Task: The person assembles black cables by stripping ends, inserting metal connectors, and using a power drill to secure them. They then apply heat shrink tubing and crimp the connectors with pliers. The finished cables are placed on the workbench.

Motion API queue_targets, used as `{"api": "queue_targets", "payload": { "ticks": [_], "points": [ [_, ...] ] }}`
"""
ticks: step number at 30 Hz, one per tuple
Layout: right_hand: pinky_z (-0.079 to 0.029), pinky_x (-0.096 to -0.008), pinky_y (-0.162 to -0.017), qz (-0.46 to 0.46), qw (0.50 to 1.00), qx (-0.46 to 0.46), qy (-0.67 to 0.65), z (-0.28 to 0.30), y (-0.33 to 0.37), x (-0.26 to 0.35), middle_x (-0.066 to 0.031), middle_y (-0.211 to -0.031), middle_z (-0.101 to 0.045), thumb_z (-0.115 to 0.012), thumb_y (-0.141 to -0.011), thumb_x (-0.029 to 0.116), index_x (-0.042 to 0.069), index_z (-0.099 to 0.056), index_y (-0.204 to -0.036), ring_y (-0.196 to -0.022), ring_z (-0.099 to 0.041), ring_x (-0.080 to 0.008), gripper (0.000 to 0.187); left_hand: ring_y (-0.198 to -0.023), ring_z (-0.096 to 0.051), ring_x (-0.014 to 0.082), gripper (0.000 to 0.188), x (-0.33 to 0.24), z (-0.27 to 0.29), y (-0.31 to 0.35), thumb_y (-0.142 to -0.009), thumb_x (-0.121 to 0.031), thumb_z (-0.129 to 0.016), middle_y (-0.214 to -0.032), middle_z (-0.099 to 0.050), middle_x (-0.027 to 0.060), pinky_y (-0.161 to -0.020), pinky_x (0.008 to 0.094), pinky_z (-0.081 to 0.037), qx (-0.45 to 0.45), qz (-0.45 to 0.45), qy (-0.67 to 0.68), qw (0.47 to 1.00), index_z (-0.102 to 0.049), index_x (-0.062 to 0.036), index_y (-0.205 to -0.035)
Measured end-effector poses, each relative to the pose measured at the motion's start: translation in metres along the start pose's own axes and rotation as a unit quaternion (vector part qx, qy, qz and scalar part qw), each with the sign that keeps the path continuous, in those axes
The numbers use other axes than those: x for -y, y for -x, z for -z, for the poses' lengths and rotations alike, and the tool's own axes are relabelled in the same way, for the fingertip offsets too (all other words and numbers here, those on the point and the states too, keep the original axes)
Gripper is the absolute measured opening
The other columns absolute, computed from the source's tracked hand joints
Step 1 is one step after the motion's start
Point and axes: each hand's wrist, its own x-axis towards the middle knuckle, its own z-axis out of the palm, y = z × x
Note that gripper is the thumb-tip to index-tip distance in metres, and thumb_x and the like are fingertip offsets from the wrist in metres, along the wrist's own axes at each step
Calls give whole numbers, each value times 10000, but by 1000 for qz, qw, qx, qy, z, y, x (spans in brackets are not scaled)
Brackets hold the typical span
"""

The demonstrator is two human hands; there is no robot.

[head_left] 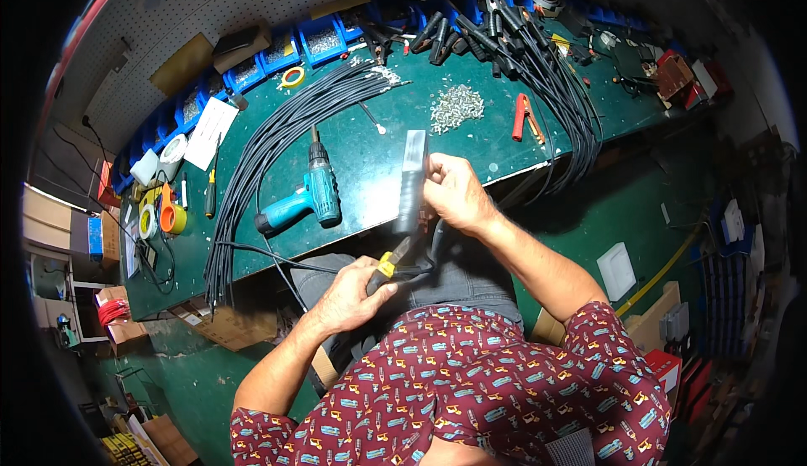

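One blurred piece, perhaps a clamp point(410, 184), over the desk point(366, 168) edge | our right hand point(460, 194) grips it | our left hand point(355, 292) clasps a yellow-black tool point(386, 267) | seemingly midway; bundled cables point(261, 138) likely left

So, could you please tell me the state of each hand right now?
Left hand: closed, holding a yellow-and-black tool.
Right hand: closed, holding a long dark object, too blurred to name.
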Motion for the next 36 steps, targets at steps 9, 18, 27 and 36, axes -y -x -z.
{"api": "queue_targets", "payload": {
  "ticks": [9, 18, 27, 36],
  "points": [
    [-522, -291, -535, 36, 994, -81, 62, 6, -5, -6, -73, -706, -672, -629, -841, 38, -31, -605, -858, -585, -645, -126, 75, -1328, -524, 381, 441, -10, -3, -4, -959, -226, -675, -1432, -516, 242, -1125, 433, -406, -14, 7, 32, 999, -585, 20, -1314],
    [-439, -240, -535, 122, 964, -153, 181, -6, -5, -16, 13, -714, -615, -704, -831, 82, 1, -600, -842, -623, -532, -35, 133, -1362, -484, 432, 429, -13, -9, -7, -948, -217, -683, -1448, -478, 294, -1136, 459, -396, -53, 37, -15, 998, -582, 28, -1285],
    [-462, -235, -539, 104, 988, -83, 84, -4, -4, -15, -13, -717, -636, -677, -899, 85, -22, -621, -914, -612, -563, -51, 122, -1117, -583, 300, 367, -2, -6, -8, -962, -232, -681, -1212, -587, 175, -1004, 401, -457, -18, 29, 44, 998, -605, 17, -1220],
    [-606, -355, -519, 33, 988, -75, -134, 45, -13, -17, -136, -855, -693, -650, -982, 120, -17, -637, -1046, -649, -696, -200, 151, -725, -579, 104, 424, 17, 6, -37, -982, -407, -666, -793, -604, -7, -654, 313, -490, -50, 37, 159, 985, -644, -14, -1140]
  ]
}}
